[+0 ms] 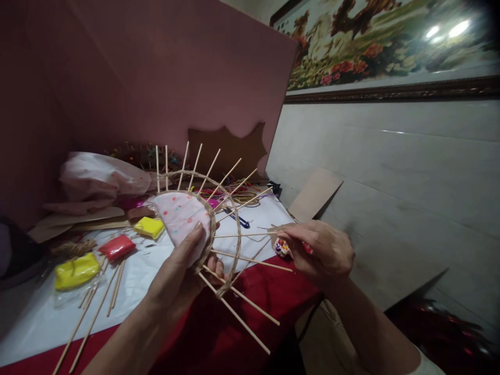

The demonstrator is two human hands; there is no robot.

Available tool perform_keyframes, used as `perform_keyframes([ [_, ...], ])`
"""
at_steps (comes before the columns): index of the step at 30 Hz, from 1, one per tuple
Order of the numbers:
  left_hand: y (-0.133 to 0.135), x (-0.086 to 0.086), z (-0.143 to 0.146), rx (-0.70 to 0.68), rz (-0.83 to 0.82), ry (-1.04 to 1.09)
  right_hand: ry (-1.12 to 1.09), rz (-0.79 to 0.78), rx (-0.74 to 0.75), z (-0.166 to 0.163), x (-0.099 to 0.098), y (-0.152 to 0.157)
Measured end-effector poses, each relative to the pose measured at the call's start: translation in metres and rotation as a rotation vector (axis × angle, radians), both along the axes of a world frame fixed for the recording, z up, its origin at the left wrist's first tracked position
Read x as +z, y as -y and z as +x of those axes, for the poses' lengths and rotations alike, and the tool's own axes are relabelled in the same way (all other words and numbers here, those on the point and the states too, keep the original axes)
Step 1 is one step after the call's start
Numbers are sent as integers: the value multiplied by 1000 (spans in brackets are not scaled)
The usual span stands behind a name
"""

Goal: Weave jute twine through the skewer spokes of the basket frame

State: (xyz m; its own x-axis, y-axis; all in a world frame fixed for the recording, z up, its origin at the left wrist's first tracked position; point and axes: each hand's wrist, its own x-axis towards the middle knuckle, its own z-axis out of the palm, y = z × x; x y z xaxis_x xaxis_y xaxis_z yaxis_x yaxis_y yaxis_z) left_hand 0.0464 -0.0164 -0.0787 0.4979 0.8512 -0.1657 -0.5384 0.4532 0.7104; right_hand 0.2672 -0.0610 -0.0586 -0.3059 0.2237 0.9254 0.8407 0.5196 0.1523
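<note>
My left hand grips a round woven piece with a pink dotted cloth centre and several thin wooden sticks fanning out like spokes. A ring of twine runs across the spokes. My right hand is closed in a pinch on the end of a thin twine strand that leads to the weave. Both hands hover above the red-covered table edge.
On the white sheet lie yellow clay packs, a red clay pack, loose sticks and a blue tool. A pink board stands behind. A cardboard sheet leans on the wall at right.
</note>
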Motion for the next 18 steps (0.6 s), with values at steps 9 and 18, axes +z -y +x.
perform_keyframes([
  [9, 3, 8, 0, -63, -155, -15, -422, -658, 202, 9, 18, -24],
  [18, 8, 18, 1, -74, -339, 30, -818, -806, 291, -5, -12, -56],
])
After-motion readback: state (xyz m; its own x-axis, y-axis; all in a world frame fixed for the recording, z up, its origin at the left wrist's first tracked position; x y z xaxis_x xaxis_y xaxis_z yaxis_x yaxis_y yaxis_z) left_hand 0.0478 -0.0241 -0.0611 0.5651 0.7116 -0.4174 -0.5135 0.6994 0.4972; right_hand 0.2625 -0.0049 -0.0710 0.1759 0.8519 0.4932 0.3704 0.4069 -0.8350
